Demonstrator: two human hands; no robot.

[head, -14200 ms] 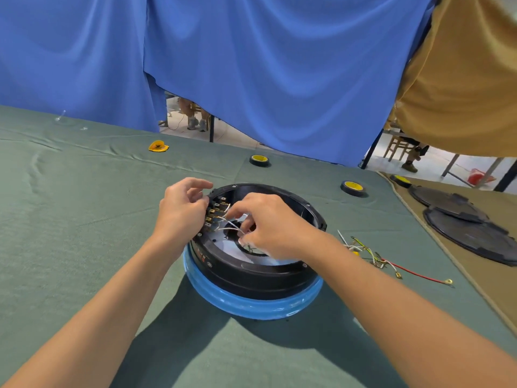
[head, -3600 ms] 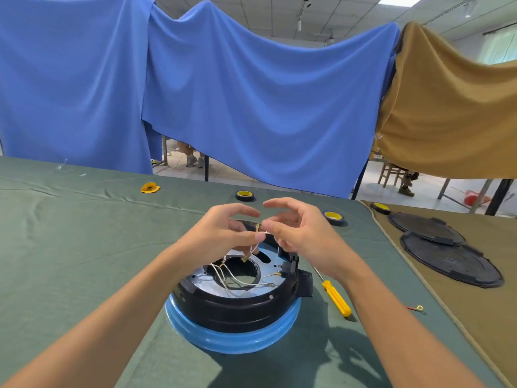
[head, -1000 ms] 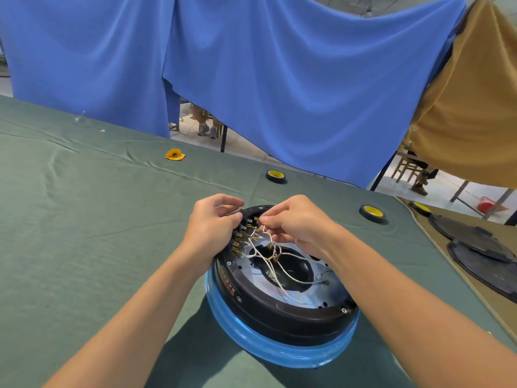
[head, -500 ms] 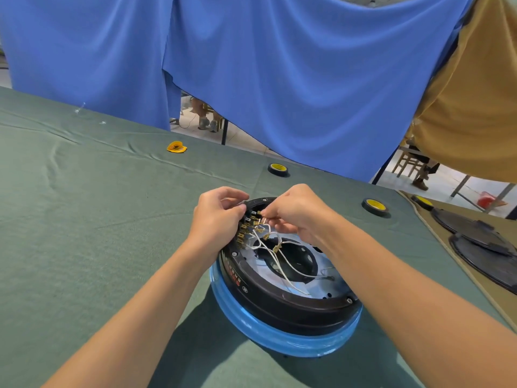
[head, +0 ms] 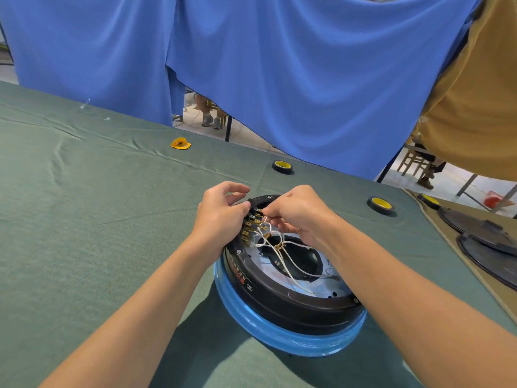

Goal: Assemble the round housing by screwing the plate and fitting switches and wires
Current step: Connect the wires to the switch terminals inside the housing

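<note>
Round black plastic housing (head: pixel 279 299): brass terminal row (head: pixel 248 228) sits just left of right hand (head: pixel 303 218) pinching thin white wire (head: pixel 259 231); left hand (head: pixel 221 217) grips the housing rim alongside.

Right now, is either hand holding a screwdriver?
No, the right hand pinches a white wire at the brass terminals, and the left hand grips the rim of the round housing.
</note>
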